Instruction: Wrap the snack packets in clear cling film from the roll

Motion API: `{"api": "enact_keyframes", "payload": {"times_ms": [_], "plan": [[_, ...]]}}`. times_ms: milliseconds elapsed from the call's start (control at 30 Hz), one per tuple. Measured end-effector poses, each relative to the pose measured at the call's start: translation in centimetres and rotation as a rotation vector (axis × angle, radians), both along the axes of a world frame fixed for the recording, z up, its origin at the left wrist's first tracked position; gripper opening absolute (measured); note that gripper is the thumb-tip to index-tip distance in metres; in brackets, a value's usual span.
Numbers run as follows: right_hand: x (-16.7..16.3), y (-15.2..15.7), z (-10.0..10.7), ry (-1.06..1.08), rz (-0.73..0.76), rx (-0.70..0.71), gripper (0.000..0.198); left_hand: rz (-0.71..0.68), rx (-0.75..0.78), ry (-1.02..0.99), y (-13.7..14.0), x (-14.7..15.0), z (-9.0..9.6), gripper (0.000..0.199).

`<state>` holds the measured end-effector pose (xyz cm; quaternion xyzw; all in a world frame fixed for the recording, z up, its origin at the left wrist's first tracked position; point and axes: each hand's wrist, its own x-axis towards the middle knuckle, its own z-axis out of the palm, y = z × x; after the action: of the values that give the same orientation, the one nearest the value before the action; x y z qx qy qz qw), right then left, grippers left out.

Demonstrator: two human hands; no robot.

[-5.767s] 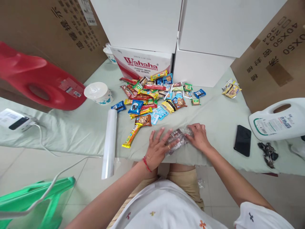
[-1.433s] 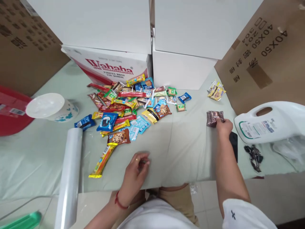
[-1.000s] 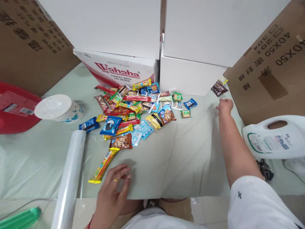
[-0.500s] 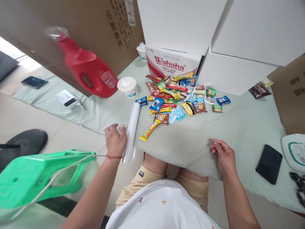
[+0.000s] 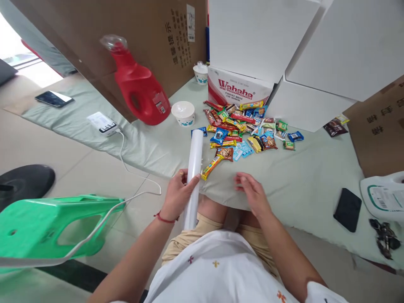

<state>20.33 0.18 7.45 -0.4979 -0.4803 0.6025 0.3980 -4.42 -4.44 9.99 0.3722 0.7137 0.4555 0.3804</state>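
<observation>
My left hand (image 5: 179, 191) is closed around a white roll of plastic film (image 5: 195, 158), with the thumb across its front. The roll stands tilted at the table's front edge, its lower end over my lap. To its right, my right hand (image 5: 251, 191) hangs over the cloth with loosely curled, slightly blurred fingers and nothing in it. Just beyond the hands lies a pile of wrapped snacks (image 5: 233, 120). Nearest the roll are a yellow-wrapped bar (image 5: 211, 167), a brown cookie packet (image 5: 225, 153) and a blue packet (image 5: 219, 135).
A lidded paper bowl (image 5: 183, 112) and a red detergent jug (image 5: 142, 90) stand back left. Behind the snacks is a Wahaha carton (image 5: 236, 86) under white boxes (image 5: 259, 33). A black phone (image 5: 347, 209) lies right. A green stool (image 5: 38, 223) and white cable (image 5: 94, 235) are at left.
My left hand has taken hold of the roll and brought it right, more upright. My right hand has moved left, closer to the roll. The whole view has shifted a little.
</observation>
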Motion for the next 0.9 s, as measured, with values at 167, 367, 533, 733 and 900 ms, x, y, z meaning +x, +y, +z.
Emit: {"api": "enact_keyframes", "payload": {"times_ms": [167,367,533,733,900], "plan": [[-8.6,0.6,0.2,0.258,0.060,-0.265,0.080,0.014,0.084,-0.218,-2.3,4.0,0.4,0.050],[-8.4,0.9,0.3,-0.234,-0.131,0.200,0.048,0.011,0.109,-0.488,-2.8,5.4,-1.5,0.047],[-5.5,2.0,3.6,-0.617,0.031,0.610,0.039,-0.037,0.015,-1.078,-2.4,5.8,-2.8,0.045],[-4.8,2.1,8.6,-0.778,0.418,0.944,0.037,-0.095,0.107,-1.099,-0.2,8.3,-3.3,0.059],[-0.5,2.8,12.7,-0.818,0.235,0.970,0.039,-0.250,0.101,-1.145,0.5,7.6,-3.5,0.055]]}}
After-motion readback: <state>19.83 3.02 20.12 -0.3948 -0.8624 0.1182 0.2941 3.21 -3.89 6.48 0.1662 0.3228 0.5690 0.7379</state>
